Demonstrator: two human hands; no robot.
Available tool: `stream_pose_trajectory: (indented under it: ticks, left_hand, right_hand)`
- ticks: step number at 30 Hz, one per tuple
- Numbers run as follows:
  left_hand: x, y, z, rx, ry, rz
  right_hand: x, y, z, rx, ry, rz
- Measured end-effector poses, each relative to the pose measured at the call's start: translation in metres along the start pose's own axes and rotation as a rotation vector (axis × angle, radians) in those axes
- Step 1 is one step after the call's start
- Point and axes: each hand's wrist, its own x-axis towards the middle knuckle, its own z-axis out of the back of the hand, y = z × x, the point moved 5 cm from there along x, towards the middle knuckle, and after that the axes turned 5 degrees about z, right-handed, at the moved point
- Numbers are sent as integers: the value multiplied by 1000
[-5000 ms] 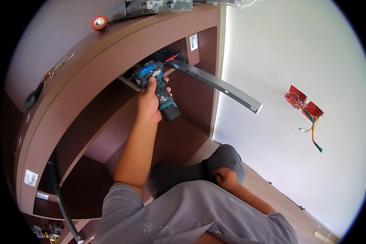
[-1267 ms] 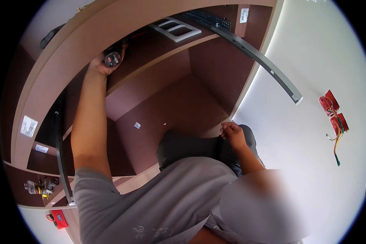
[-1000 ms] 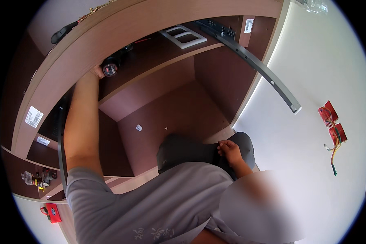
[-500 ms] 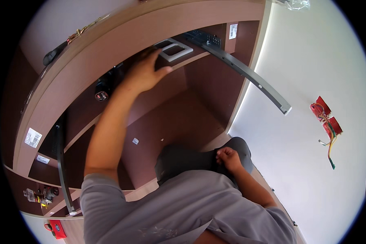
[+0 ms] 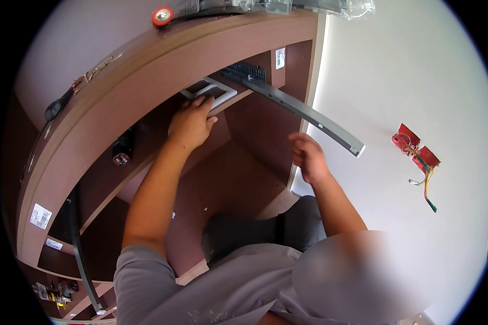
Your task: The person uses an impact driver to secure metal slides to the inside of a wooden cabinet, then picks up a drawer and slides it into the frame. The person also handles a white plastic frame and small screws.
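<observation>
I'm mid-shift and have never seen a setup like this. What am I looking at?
No robot here: each grip is a person's bare hand. The view comes from a wide fisheye camera worn on the head, looking down, so straight edges seem to bend. Picture left is the person's left.

The left grip has its fingers at a white frame on the brown shelf; whether it's grasping the frame, I can't tell. A dark power tool also lies there. The right grip is raised below a grey rail, with nothing visibly held.
</observation>
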Motion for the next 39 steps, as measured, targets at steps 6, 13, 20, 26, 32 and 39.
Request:
stream_pose_trajectory:
  ticks: [6, 13, 20, 26, 32, 39]
  left_hand:
    - [-6, -4, 4, 15, -103, -50]
    - [-15, -5, 7, -34, -198, -101]
    - [-15, -7, 9, -57, -275, -155]
    - [-3, -17, -8, -96, -308, -145]
    - [24, -34, -31, -177, -262, -19]
    - [47, -37, -29, -339, -37, 82]
  right_hand:
    - [74, -4, -78, 83, -181, 34]
    - [91, 2, -104, 110, -397, -38]
    - [99, 8, -108, 176, -452, 127]
    - [96, 22, -126, 259, -441, 142]
    - [91, 24, -135, 272, -443, 136]
    - [103, 12, -118, 255, -474, 123]
